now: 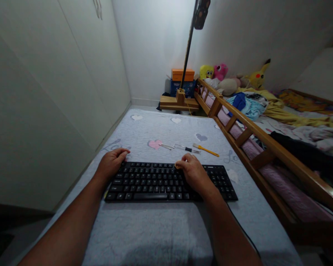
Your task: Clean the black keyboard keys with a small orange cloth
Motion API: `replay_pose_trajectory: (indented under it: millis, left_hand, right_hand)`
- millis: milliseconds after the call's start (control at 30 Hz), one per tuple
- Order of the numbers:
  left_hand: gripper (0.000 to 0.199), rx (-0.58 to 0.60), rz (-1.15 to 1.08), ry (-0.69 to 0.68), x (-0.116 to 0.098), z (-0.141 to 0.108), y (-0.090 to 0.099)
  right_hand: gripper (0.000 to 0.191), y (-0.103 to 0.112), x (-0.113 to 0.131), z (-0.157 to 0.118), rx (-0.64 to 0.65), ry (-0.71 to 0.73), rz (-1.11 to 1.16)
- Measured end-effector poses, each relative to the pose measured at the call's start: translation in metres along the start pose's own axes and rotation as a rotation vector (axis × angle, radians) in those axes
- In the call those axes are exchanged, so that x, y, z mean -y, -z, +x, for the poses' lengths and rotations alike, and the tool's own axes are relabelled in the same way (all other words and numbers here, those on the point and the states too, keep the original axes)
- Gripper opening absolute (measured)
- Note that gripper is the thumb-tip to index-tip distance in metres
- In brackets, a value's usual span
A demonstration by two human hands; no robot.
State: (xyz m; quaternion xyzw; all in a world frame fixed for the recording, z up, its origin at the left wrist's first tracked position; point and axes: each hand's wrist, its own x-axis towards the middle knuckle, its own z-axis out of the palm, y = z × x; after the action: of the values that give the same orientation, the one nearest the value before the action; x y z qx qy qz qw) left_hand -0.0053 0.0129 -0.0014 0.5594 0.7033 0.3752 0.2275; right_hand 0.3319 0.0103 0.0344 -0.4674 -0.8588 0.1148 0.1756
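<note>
Here we are at the black full-size keyboard [150, 181], lying flat and lengthwise across the heart-patterned cover [144, 229], cable [242, 227] trailing away toward the near right. The left hand [111, 164] is up at the keyboard's far left corner, thumb and fingers curled near each other there; whether it truly grips the edge, I cannot tell. And over on the right, the action: the right hand [195, 173] has thumb and fingers pinched together on a small tan piece [178, 166], right at the far row of keys, just left of the number pad!

How far along? By my reading, work on the keyboard is under way at that far row. The keys in view all look seated, but which have had attention and which remain, this view won't settle; the right hand and forearm hide several. Beyond the keyboard, out of hand on the far side, lie thin pale sticks [166, 146], a black-handled wire tool [188, 149] and, farthest right, a yellow-handled brush [208, 150].
</note>
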Motion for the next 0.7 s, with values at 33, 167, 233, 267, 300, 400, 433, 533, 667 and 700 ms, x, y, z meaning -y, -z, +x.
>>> replay_pose_trajectory:
  millis: [33, 167, 233, 267, 300, 400, 433, 533, 667, 700]
  left_hand:
    - [0.042, 0.002, -0.003, -0.002, -0.001, 0.000, 0.000]
    - [0.042, 0.003, -0.004, -0.001, -0.003, -0.001, 0.001]
    - [0.042, 0.005, -0.001, -0.001, -0.001, 0.000, 0.000]
    - [0.041, 0.007, -0.002, -0.002, 0.000, 0.000, 0.000]
    - [0.041, 0.007, -0.003, -0.002, 0.001, 0.001, 0.000]
    - [0.043, 0.011, -0.008, -0.004, 0.004, 0.002, -0.001]
    - [0.043, 0.012, -0.007, -0.007, 0.004, 0.002, -0.001]
    - [0.043, 0.010, -0.001, -0.017, 0.003, 0.002, 0.000]
    - [0.042, 0.015, 0.002, -0.015, -0.001, 0.001, 0.001]
    - [0.042, 0.015, 0.003, -0.016, -0.002, 0.001, 0.001]
  right_hand:
    - [0.027, 0.002, -0.003, -0.001, 0.006, -0.014, -0.021]
    - [0.027, 0.013, -0.021, -0.006, 0.018, -0.119, -0.056]
    - [0.026, 0.020, -0.031, -0.010, 0.027, -0.173, -0.042]
    - [0.027, 0.023, -0.036, -0.012, 0.031, -0.197, -0.032]
    - [0.029, 0.027, -0.041, -0.014, 0.033, -0.219, -0.022]
    - [0.031, 0.034, -0.054, -0.019, 0.045, -0.273, -0.010]
    - [0.030, 0.036, -0.057, -0.021, 0.049, -0.286, -0.011]
    - [0.032, 0.039, -0.067, -0.024, 0.053, -0.317, -0.030]
    - [0.033, 0.044, -0.081, -0.032, 0.045, -0.378, -0.064]
    - [0.033, 0.046, -0.084, -0.035, 0.044, -0.398, -0.069]
